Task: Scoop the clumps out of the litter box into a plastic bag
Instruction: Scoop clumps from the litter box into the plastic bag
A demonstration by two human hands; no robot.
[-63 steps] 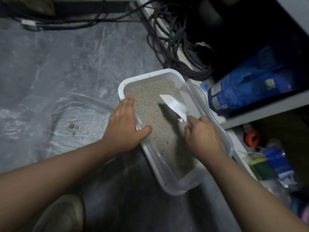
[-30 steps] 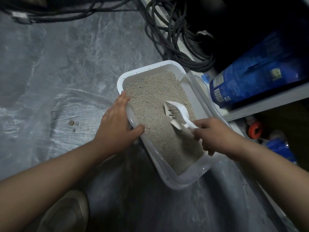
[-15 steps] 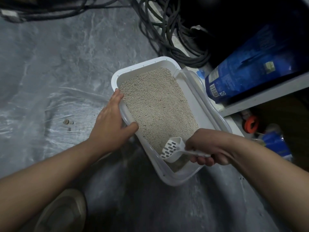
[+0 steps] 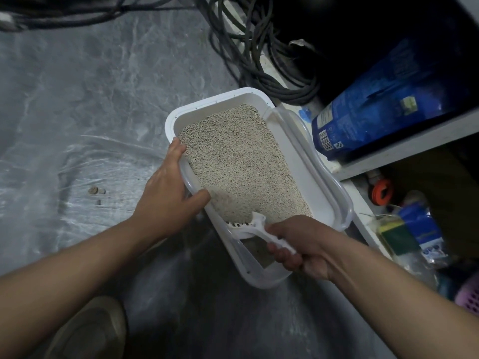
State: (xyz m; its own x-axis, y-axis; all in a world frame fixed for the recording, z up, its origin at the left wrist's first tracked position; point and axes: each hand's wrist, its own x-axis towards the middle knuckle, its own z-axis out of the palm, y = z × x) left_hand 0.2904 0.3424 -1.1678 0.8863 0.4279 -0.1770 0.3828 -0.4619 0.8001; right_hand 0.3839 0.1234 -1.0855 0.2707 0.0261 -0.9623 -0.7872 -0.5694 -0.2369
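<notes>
- Keep scoop (image 4: 247,225) low, push through litter (image 4: 241,161) at near end of box (image 4: 321,177); lift slowly so loose grains sift out.
- Carry clumps to bag (image 4: 77,172) on floor, left of box.
- Right hand (image 4: 298,244): fingers curled round scoop handle.
- Left hand (image 4: 168,193): fingers outside left rim, thumb hooked inside, steadying box.

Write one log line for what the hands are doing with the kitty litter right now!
left hand: grips litter box rim | right hand: holds scoop, near end of litter | clumps on plastic bag
</notes>
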